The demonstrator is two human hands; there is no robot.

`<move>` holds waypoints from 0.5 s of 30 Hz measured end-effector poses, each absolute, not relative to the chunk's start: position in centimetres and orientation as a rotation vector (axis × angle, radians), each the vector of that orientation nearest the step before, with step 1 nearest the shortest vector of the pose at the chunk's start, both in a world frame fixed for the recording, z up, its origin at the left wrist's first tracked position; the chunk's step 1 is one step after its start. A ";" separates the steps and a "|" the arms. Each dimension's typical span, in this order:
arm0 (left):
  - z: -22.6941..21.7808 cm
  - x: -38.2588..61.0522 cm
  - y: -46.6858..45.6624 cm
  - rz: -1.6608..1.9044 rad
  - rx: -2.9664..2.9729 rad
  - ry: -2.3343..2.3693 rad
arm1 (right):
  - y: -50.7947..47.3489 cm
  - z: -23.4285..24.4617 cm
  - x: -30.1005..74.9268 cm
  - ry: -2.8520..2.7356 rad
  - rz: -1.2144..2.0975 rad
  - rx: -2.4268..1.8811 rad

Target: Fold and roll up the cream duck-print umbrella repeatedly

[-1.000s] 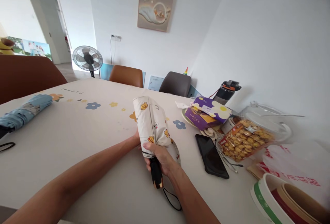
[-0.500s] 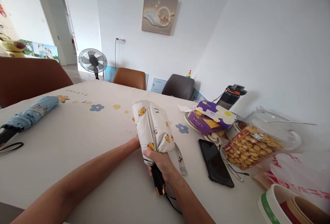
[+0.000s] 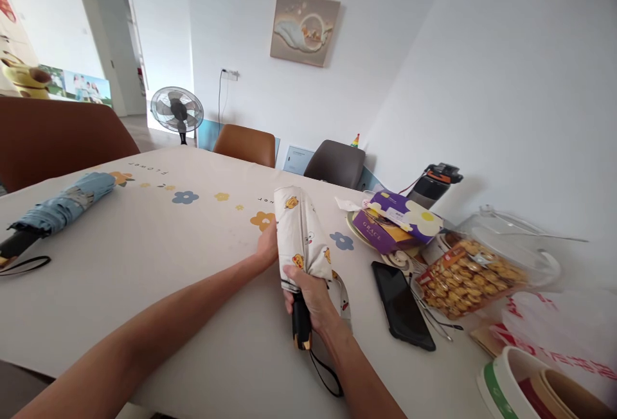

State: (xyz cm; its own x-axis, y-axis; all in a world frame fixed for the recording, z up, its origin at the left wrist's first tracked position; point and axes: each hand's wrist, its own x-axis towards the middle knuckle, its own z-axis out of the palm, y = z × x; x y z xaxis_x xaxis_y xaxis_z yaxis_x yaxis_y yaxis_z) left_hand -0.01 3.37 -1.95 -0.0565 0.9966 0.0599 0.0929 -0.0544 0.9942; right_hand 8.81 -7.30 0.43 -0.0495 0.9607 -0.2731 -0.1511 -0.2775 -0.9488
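Note:
A folded white umbrella with yellow duck prints stands tilted above the table. My right hand is closed around its lower canopy, just above the black handle. A black wrist loop hangs from the handle's end, and a loose printed strap dangles on the right side. My left hand is at the umbrella's left side; its fingers are hidden behind the canopy, so their grip does not show.
A folded blue umbrella lies at the table's left. On the right are a phone, a purple box, a clear snack tub, a dark bottle, paper cups and a plastic bag. Chairs stand beyond.
The white umbrella has shifted right and turned more upright, my right hand moving with it. My left hand has moved up and right, and more of it shows. The view has shifted slightly.

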 end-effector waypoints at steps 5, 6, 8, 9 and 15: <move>-0.2 0.6 3.0 1.270 1.389 1.301 | -6.7 0.6 9.6 -0.843 1.444 -1.246; 0.2 0.8 2.5 1.283 1.389 1.283 | -6.6 0.7 9.7 -0.813 1.427 -1.238; 0.8 1.3 0.8 1.285 1.393 1.229 | -6.4 0.8 9.8 -0.754 1.401 -1.223; 0.8 1.5 -0.1 1.247 1.407 1.192 | -6.4 0.8 9.8 -0.732 1.393 -1.220; -0.6 1.0 -5.3 0.980 1.515 1.046 | -6.1 0.4 9.9 -0.660 1.347 -1.221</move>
